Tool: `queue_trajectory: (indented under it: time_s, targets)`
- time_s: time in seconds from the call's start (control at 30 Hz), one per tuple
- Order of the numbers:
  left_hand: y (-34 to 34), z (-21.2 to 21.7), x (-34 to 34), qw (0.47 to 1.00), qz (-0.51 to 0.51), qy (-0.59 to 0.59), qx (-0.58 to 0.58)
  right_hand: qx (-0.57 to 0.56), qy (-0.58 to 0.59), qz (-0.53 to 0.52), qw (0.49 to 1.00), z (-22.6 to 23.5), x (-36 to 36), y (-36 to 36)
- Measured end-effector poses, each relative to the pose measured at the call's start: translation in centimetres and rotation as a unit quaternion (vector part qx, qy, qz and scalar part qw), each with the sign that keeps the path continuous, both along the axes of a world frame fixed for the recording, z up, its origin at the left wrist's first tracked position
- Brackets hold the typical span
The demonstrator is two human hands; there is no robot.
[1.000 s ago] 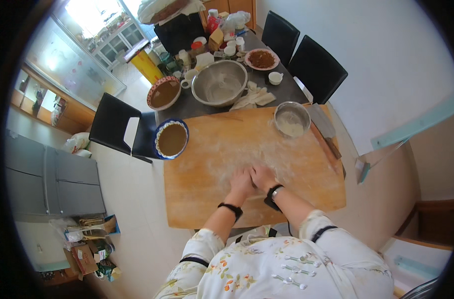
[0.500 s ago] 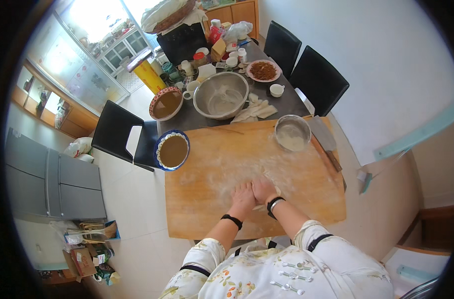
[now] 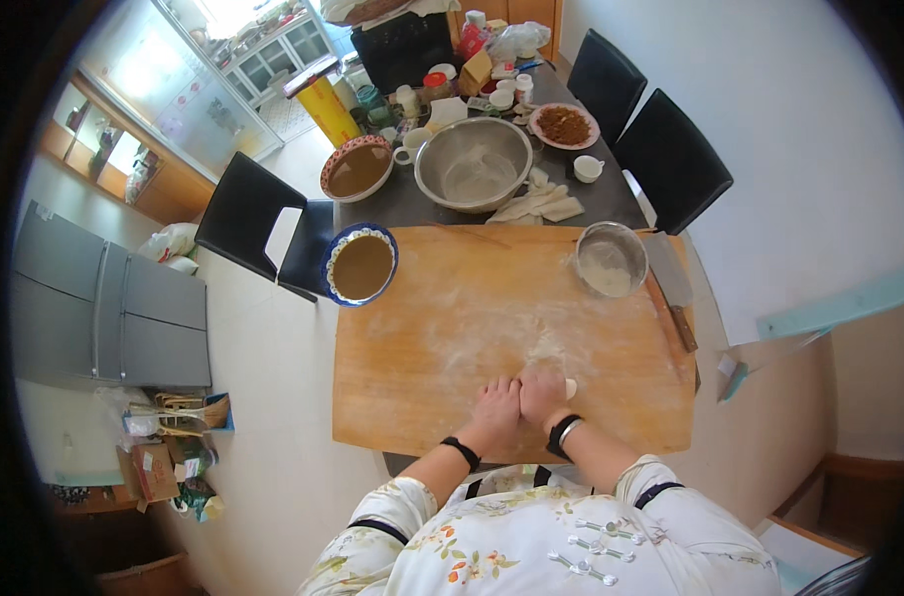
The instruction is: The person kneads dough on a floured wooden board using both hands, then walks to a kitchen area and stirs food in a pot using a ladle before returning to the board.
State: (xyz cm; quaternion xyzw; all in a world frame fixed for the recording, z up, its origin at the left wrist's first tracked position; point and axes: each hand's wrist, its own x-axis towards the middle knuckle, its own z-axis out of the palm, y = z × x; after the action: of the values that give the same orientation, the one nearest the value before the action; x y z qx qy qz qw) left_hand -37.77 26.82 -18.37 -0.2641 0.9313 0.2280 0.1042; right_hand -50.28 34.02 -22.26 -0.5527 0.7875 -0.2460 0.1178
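My left hand (image 3: 496, 409) and my right hand (image 3: 544, 397) press side by side on a lump of pale dough (image 3: 571, 388) near the front of the wooden board (image 3: 402, 387). Both hands have their fingers curled over it. Only a small end of the dough shows, beyond my right hand; the rest is hidden under my palms. White flour (image 3: 472, 333) is smeared over the board's middle, with a thicker patch just beyond my hands.
On the board's far right stand a metal bowl of flour (image 3: 611, 260), a cleaver (image 3: 673, 283) and a rolling pin (image 3: 660, 306). A blue-rimmed bowl of brown liquid (image 3: 362, 266) sits at the left edge. Behind are a large steel bowl (image 3: 472, 164) and a plate of brown filling (image 3: 564, 126).
My hands have drawn back over the board toward my body, still pressed together on the dough. More of the dough's end shows by my right hand. The whole view has shifted slightly.
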Motion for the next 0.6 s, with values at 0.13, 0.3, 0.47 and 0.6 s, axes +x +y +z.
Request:
queue_trajectory:
  time_s: [0.13, 0.3, 0.47, 0.6]
  targets:
    - [-2.1, 1.2, -1.8, 0.997, 0.069, -0.015, -0.023, 0.025, -0.001, 0.004, 1.000, 0.0, -2.3, -5.1]
    - [-0.7, 1.9, -5.6, 0.998, 0.069, 0.011, -0.006, -0.116, -0.403, -0.142, 0.897, -4.3, -8.8, -4.7]
    - [-1.5, 1.4, -3.6, 0.998, 0.030, -0.050, -0.035, -0.127, -0.056, -0.127, 0.982, -0.2, -7.1, 1.0]
    - [-5.4, -0.1, -6.0, 0.957, 0.060, -0.114, 0.259, -0.106, -0.093, -0.088, 0.986, 0.3, -8.4, -0.4]
